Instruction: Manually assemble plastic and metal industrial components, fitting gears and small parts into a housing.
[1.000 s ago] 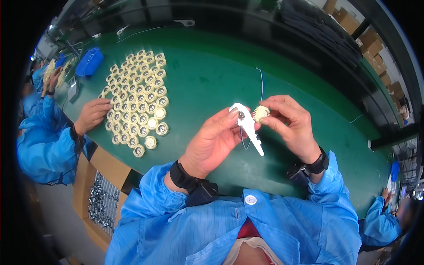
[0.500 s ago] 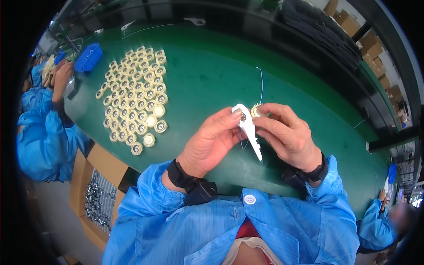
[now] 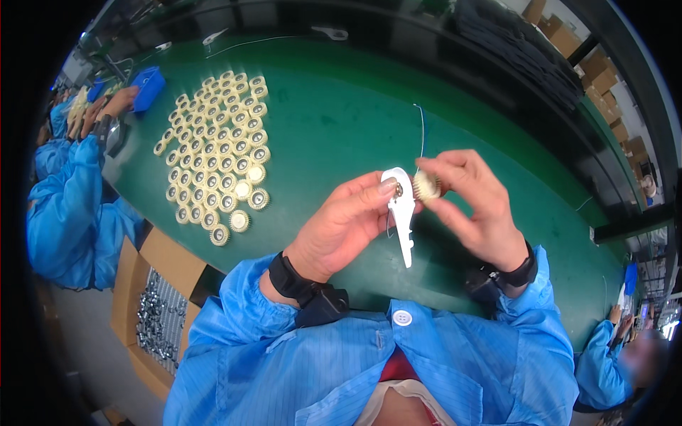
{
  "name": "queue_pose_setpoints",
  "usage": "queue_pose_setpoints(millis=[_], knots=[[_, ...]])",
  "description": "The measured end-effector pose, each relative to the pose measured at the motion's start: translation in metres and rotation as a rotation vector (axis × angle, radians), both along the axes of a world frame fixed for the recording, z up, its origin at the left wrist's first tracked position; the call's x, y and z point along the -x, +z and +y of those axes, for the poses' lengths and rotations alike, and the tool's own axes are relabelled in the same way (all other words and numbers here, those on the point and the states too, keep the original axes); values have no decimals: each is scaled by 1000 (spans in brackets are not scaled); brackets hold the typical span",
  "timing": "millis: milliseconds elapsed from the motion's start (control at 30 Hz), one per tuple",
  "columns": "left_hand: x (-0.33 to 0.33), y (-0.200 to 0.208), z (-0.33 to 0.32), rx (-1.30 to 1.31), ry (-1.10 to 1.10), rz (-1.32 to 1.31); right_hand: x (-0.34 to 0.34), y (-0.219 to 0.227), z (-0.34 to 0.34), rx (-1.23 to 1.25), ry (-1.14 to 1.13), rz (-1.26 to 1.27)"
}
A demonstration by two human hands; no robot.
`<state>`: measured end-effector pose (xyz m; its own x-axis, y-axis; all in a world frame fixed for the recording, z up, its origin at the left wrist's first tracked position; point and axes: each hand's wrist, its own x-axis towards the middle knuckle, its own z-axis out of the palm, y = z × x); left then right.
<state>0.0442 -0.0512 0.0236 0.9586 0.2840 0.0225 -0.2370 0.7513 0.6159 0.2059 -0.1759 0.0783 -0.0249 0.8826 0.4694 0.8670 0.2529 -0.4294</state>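
Observation:
My left hand (image 3: 339, 226) is closed on a white plastic handle-shaped part (image 3: 402, 226), with its rounded end up and its narrow tip pointing toward me. The thumb presses beside a small metal piece in the rounded end. Just right of it, my right hand (image 3: 482, 213) pinches a cream toothed gear (image 3: 426, 186) between thumb and fingers, its toothed rim turned toward the white part. A thin pale cord (image 3: 423, 129) runs from near the gear away over the green table; where it attaches is hidden. A thin dark loop hangs beside the white part.
Many cream gears with metal centres (image 3: 213, 160) lie grouped on the green table (image 3: 341, 121) at left. Beyond them is a blue bin (image 3: 148, 89), with a co-worker's hand (image 3: 121, 101) at it. A cardboard box (image 3: 128, 312) of metal parts stands lower left.
My right hand has drawn the gear slightly right and tipped it, with its fingers spread wider around it. The white part has swung more upright. A co-worker's hand has moved to the blue bin.

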Motion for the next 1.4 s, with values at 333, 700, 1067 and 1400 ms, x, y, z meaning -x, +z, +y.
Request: queue_pose_setpoints(millis=[333,700,1067,1400], knots=[[0,-4,1,9,-31,-1,-8,-14,5,146,114,630],[1,-2,-5,-100,-25,19,1,-8,1,15,95,389],[-8,2,-4,-127,185,-70,5,-22,3,275,251,1220],[1,13,0,-181,284,243,-203,-73,99,108,-450,6]])
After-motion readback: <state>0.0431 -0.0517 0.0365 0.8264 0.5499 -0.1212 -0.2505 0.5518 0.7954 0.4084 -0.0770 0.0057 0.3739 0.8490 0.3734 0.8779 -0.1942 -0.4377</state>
